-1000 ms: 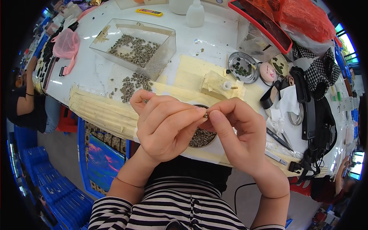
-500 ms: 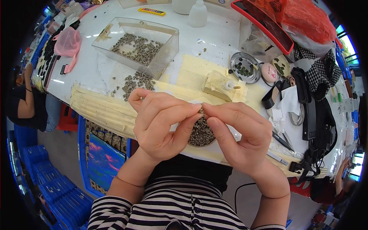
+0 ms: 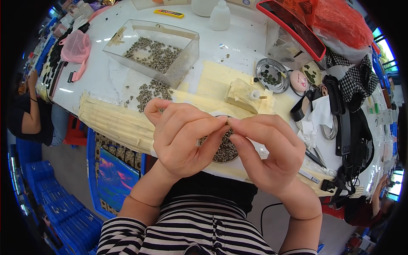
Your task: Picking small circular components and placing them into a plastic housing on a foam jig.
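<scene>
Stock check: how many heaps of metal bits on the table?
3: a heap in the clear box, another loose beside it, another in the round dish; hands may hide more.

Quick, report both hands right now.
Left hand: closed in a thumb-and-forefinger pinch; anything held is too small to make out.
Right hand: partly open, thumb parted from forefinger, forefinger tip at the left hand's pinch.

From afar I count two near hands [image 3: 180,142] [image 3: 274,151], one clear box [image 3: 187,63] of metal bits [image 3: 160,59] beyond counting, one phone [image 3: 293,30], one yellow pack [image 3: 168,13], one pink net [image 3: 75,46].
</scene>
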Available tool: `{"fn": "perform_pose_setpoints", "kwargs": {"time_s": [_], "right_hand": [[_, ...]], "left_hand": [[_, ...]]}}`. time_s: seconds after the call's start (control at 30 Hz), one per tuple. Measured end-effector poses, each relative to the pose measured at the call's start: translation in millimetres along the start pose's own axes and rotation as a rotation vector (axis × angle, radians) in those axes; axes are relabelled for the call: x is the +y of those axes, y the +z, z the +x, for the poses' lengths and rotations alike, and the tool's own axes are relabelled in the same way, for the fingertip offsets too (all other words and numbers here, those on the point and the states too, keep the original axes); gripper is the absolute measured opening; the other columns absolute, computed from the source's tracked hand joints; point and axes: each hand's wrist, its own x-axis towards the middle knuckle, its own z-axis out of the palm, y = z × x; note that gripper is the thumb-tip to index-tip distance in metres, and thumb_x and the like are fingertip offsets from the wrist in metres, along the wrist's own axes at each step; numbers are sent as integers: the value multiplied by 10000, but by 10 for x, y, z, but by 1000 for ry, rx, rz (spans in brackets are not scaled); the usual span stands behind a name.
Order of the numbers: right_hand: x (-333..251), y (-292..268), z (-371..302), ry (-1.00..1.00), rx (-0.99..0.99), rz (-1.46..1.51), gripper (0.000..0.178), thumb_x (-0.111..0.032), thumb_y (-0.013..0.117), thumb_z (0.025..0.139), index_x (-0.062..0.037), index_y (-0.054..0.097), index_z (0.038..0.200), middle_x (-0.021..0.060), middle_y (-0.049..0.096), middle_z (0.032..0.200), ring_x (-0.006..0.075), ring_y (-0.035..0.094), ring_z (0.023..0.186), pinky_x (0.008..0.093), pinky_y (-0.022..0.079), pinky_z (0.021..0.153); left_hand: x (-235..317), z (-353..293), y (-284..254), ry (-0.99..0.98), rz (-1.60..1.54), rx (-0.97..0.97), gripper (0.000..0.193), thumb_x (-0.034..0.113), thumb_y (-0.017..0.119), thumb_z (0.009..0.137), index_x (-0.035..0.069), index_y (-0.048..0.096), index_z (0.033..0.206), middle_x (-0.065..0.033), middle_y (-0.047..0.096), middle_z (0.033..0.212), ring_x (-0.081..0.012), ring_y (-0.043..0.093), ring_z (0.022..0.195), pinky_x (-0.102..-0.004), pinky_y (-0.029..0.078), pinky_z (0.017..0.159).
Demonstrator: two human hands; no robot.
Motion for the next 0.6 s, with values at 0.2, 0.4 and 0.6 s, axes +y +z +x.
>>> {"fn": "perform_pose_setpoints", "kwargs": {"time_s": [0.2,0.4,0.6], "right_hand": [[20,29,-38,5,-1,-9,268,39,767,767,-10,750,1031,105,703,875,165,663,681,255,518,554],[41,-16,-28,235,-110,259,192,15,744,827,11,740,1018,105,710,885,141,674,730,248,529,660],[7,28,-67,580,-55,588,125,6,737,843,20,718,966,85,689,839,130,662,740,251,531,672]], "left_hand": [[-18,-32,-10,-23,-23,30,234,95,818,725,144,720,933,63,651,828,-134,578,746,-331,317,821],[-15,-30,-34,15,-48,13,277,106,820,714,152,734,973,73,652,857,-124,574,752,-326,308,826],[-22,-36,-20,79,-21,8,299,108,822,687,160,740,969,88,646,874,-116,576,750,-346,302,839]]}}
